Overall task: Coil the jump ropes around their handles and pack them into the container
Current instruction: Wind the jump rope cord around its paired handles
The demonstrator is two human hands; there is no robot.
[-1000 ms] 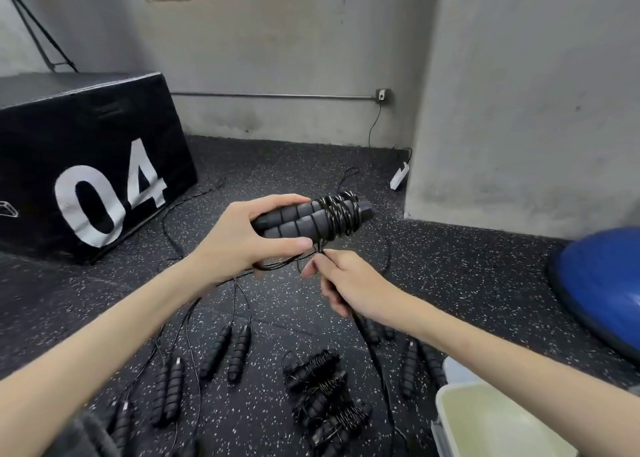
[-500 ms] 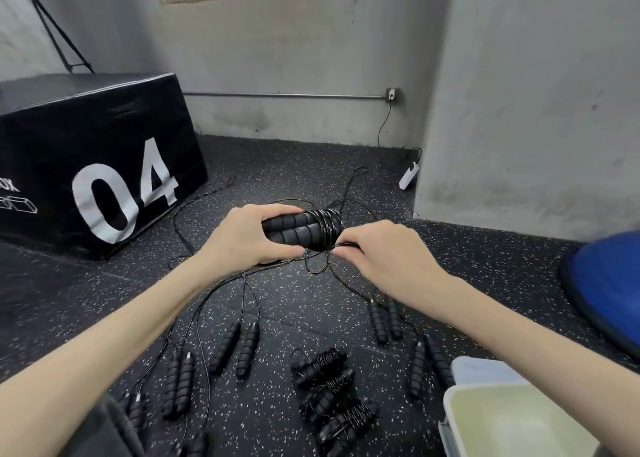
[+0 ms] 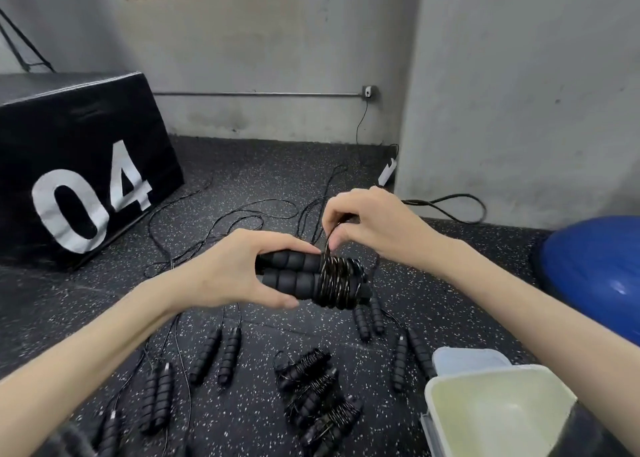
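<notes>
Now winding: left hand clamps paired handles mid-air over floor; right hand pinches cord just above coil. Keep cord taut, lay turns side by side, tuck end. Container near, lower right.

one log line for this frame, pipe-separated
step: coiling rope | left hand: grips paired handles | right hand: pinches rope above coil | container: empty | coiled bundles on floor

Grey walls; speckled floor; black "04" box.
</notes>
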